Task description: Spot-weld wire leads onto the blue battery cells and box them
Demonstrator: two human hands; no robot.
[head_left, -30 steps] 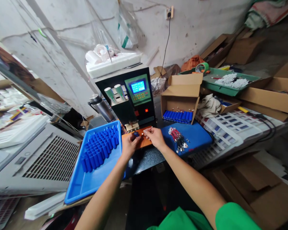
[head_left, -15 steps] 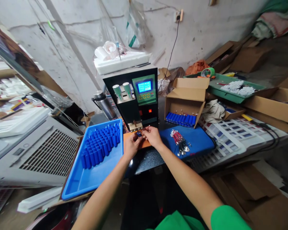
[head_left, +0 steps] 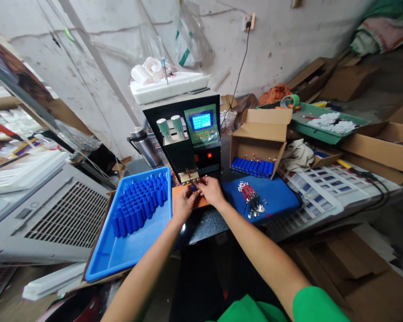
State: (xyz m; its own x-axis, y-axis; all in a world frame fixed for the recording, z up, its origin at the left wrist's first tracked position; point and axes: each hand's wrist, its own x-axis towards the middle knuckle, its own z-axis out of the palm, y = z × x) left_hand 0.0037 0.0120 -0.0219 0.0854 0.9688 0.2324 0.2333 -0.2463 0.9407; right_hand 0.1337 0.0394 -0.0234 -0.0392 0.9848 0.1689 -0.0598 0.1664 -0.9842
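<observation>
Blue cell in hand at the black machine [head_left: 179, 156]. The left hand [head_left: 184, 203], directly in front of the machine, has its thumb and fingers closed about 1 blue cell [head_left: 194, 188], which sits just below the machine's electrodes [head_left: 188, 173] and above the orange plate [head_left: 201, 202] at its foot. The fingers cover most of this cell; which way its ends point, and the line of its long axis, cannot be told. The right hand [head_left: 211, 190], in front of the machine and touching or nearly touching the left, bends its fingers toward the cell; whether they pinch a lead is too small to tell.

Left of the machine, a blue tray [head_left: 122, 255] bears rows of blue cylinders [head_left: 139, 205], upright, long axes vertical. Right of the machine, an open cardboard box [head_left: 267, 118] holds a row of leaded cells [head_left: 253, 167] set side by side, leads at their far ends. Nearer than this box, also right of the machine, red and black leads [head_left: 250, 199] lie bundled on a blue pad [head_left: 282, 192], white connectors at the far end, metal tips toward the person. The machine's screen [head_left: 202, 120] is lit.
</observation>
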